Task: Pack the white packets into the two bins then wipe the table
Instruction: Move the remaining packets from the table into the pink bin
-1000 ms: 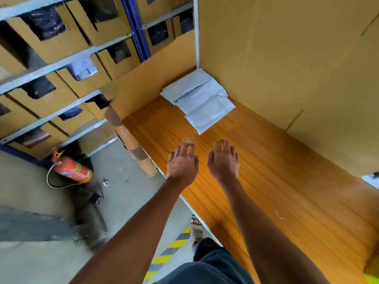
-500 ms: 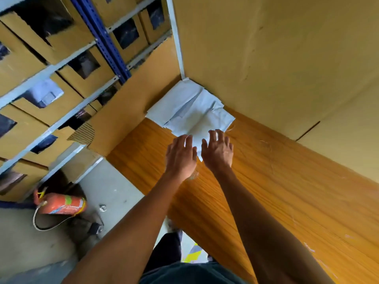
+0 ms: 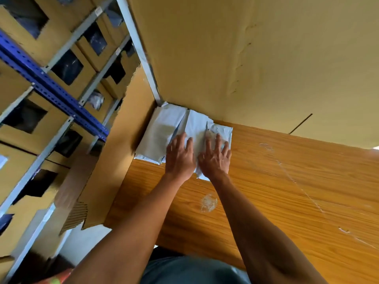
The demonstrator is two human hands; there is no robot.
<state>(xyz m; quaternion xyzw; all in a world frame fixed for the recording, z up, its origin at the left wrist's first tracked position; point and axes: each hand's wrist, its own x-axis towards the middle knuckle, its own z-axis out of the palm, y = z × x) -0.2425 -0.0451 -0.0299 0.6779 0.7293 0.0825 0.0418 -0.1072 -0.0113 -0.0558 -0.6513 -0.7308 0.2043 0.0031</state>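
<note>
A loose stack of white packets lies in the far left corner of the wooden table, pushed against the cardboard walls. My left hand rests flat on the near middle of the stack, fingers spread and straight. My right hand lies flat beside it on the right-hand packet, fingers also spread. Both palms cover the near edge of the packets. No bin shows in this view.
Cardboard panels wall the table at the back and left. A metal rack with cardboard boxes stands to the left. White scuff marks streak the tabletop near my arms.
Both hands have reached forward from the bare tabletop and now lie on the packets. The camera has moved closer to the corner.
</note>
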